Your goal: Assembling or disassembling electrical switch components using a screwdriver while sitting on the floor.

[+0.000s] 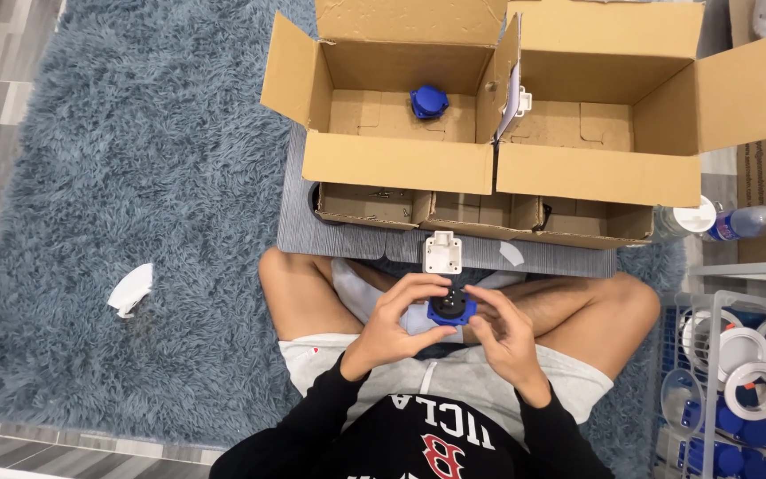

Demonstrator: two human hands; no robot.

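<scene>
Head view, lower centre of the frame: left hand and right hand close together around a round blue plastic socket part over the lap, best kept level and gripped by its rim while fingertips work.

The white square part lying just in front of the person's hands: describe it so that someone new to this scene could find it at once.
Start at the two open cardboard boxes on the grey mat. On the mat's near edge, just beyond the left hand and right hand, lies the white square part. Unlike the blue round part that the hands hold, it is white, blocky and untouched.
</scene>
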